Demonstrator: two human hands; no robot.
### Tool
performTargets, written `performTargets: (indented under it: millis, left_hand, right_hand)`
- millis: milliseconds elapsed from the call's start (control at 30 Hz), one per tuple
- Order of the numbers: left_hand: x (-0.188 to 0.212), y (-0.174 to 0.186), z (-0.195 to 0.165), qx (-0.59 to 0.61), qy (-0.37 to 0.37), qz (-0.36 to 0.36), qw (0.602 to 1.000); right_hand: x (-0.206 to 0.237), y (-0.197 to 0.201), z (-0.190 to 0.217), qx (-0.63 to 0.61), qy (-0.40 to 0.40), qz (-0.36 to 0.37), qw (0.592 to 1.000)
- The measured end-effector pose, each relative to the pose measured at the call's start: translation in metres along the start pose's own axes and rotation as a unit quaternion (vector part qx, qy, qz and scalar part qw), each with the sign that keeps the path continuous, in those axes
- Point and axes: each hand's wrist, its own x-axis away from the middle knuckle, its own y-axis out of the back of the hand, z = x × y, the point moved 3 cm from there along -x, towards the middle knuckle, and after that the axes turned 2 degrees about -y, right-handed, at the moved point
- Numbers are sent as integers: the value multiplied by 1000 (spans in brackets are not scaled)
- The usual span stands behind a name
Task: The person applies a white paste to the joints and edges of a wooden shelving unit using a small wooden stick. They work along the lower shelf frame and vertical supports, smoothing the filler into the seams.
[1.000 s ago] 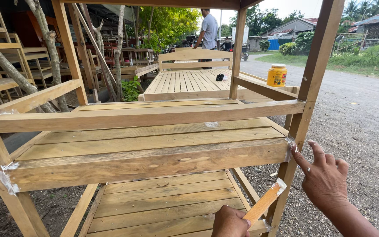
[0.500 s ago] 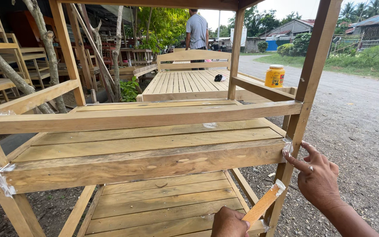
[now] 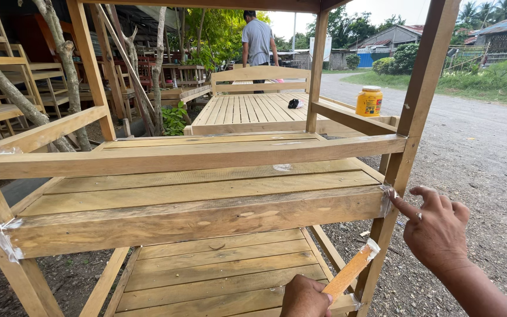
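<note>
Here right hand (image 3: 435,232) fingers clear tape (image 3: 386,196); yellow jar (image 3: 369,101) behind.

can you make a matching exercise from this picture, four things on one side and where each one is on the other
Things:
1. right hand
2. left hand
3. yellow jar
4. person in grey shirt

Places:
A. on the corner of the slatted bed frame by the road
B. forefinger on the clear tape at the shelf's front right corner
C. standing beyond the headboard, back turned
D. at the bottom edge, closed round a wooden stick

Pairs: 1-B, 2-D, 3-A, 4-C
</note>
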Motion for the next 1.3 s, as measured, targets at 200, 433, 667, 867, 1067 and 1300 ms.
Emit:
performTargets:
  millis: [200,433,667,867,1067,1300]
  left_hand:
    - [-4,-3,1,-41,-36,11,998]
    - [-3,-5,3,-42,-41,13,998]
    - [8,-6,8,-17,-30,3,999]
    - [0,0,6,-32,-33,11,999]
    - [4,-1,5,-31,-40,2,999]
    - [8,-2,10,-29,-25,5,999]
  right_hand:
    - [22,-15,12,-34,-1,-1,999]
    - [34,-6,22,42,18,60,997]
    - [49,-14,17,-34,-3,22,999]
    - [34,-50,4,-223,-71,-44,971]
    - [36,-62,16,-220,-76,3,972]
    - [31,-48,22,-291,-141,22,946]
